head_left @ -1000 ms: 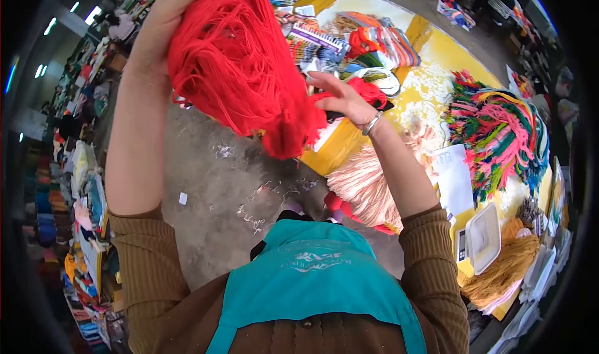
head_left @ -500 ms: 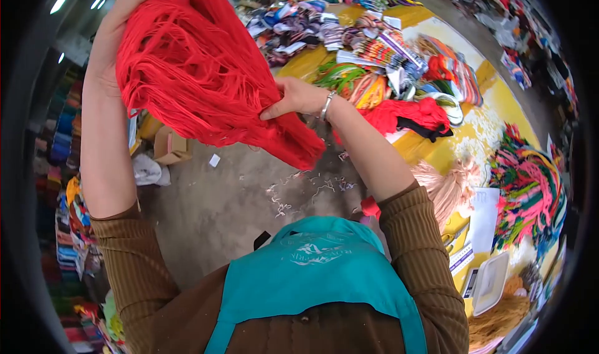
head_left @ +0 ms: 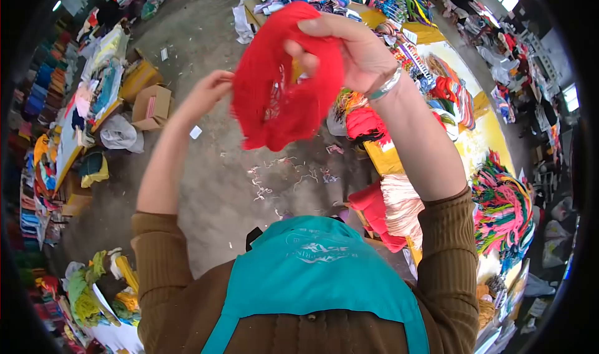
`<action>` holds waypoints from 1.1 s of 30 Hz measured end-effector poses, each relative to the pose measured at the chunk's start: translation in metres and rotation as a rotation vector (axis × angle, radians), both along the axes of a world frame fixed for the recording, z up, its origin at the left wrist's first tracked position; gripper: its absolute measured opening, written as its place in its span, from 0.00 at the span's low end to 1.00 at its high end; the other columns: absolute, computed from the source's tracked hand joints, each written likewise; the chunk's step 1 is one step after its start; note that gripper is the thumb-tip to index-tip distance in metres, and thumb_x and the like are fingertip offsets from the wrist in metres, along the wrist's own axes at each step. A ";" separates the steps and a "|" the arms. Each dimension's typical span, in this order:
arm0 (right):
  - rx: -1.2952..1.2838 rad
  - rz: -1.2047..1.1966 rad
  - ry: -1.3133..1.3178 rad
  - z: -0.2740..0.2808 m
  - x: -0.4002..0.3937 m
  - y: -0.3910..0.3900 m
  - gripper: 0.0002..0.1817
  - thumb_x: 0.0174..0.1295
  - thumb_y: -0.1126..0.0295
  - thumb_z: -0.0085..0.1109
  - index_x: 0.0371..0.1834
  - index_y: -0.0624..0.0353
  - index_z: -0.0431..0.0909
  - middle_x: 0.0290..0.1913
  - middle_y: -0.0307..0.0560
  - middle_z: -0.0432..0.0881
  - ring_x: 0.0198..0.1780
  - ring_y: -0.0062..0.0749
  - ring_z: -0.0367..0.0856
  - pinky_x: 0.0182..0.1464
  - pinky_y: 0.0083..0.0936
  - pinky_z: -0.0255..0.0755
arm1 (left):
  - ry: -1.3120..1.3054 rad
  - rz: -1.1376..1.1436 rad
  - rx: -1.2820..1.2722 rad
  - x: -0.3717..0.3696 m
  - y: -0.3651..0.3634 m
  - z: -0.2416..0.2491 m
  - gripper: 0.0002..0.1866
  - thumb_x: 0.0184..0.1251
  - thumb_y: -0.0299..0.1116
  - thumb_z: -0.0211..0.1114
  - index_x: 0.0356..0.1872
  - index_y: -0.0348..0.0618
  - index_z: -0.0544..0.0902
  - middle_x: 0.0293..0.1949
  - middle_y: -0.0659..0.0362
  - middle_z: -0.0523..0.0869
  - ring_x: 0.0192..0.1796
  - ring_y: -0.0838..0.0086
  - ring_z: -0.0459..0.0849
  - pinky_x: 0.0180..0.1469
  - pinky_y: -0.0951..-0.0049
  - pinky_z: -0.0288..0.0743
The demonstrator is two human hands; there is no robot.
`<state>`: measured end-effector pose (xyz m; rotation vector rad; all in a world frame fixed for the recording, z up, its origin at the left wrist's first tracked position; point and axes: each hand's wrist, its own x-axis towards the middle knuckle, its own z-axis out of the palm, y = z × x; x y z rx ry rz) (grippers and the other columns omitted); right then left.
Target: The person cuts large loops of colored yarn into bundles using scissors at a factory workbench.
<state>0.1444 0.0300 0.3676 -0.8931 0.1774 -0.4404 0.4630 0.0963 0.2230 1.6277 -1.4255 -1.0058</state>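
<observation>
Right hand [head_left: 365, 54] up in front of me, thumb and fingers curled round the top of the red yarn [head_left: 256, 98], and it's hanging over the concrete floor [head_left: 218, 173] in a loose loop! Left hand [head_left: 209, 92], fingers loosely bent and partly open, is right at the yarn's left edge; whether it touches, I can't tell. Over on my right, pale yarn [head_left: 402, 207] hangs by the yellow table [head_left: 384, 158].

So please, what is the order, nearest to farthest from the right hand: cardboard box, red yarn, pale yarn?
1. Red yarn, held in the right hand.
2. Pale yarn, right side, below that hand.
3. Cardboard box, across on the left.
</observation>
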 end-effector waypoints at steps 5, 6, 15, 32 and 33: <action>0.083 -0.273 -0.448 0.008 0.055 0.028 0.15 0.61 0.69 0.61 0.50 0.61 0.78 0.48 0.42 0.85 0.48 0.32 0.83 0.58 0.31 0.72 | 0.255 0.133 -0.198 -0.037 0.012 -0.027 0.16 0.73 0.36 0.60 0.55 0.37 0.78 0.45 0.61 0.84 0.48 0.80 0.80 0.50 0.78 0.72; 0.057 -0.301 -0.555 0.013 0.058 0.027 0.18 0.62 0.65 0.60 0.51 0.63 0.77 0.44 0.47 0.86 0.44 0.38 0.84 0.52 0.33 0.75 | 0.298 0.198 -0.192 -0.041 0.018 -0.022 0.16 0.73 0.36 0.59 0.55 0.38 0.78 0.44 0.61 0.84 0.48 0.80 0.80 0.50 0.78 0.73; -1.875 -0.637 0.593 0.071 0.004 0.028 0.27 0.57 0.70 0.54 0.59 0.73 0.63 0.46 0.69 0.79 0.49 0.59 0.79 0.54 0.42 0.72 | 0.558 0.077 -0.336 -0.103 0.058 0.022 0.11 0.75 0.35 0.55 0.47 0.38 0.79 0.28 0.62 0.81 0.31 0.77 0.82 0.36 0.78 0.75; -1.927 -1.015 1.070 0.090 -0.048 0.056 0.22 0.65 0.60 0.57 0.52 0.68 0.74 0.37 0.59 0.84 0.38 0.44 0.84 0.42 0.35 0.74 | 0.178 0.081 -0.696 -0.172 -0.046 -0.026 0.19 0.73 0.37 0.56 0.60 0.39 0.76 0.60 0.54 0.78 0.66 0.69 0.72 0.72 0.64 0.59; -1.892 -1.106 0.891 0.073 -0.067 0.038 0.22 0.61 0.59 0.59 0.49 0.67 0.76 0.32 0.66 0.80 0.36 0.55 0.82 0.38 0.40 0.74 | 0.102 0.077 -0.730 -0.157 -0.041 -0.017 0.18 0.72 0.36 0.56 0.58 0.39 0.77 0.60 0.54 0.79 0.65 0.68 0.73 0.72 0.63 0.59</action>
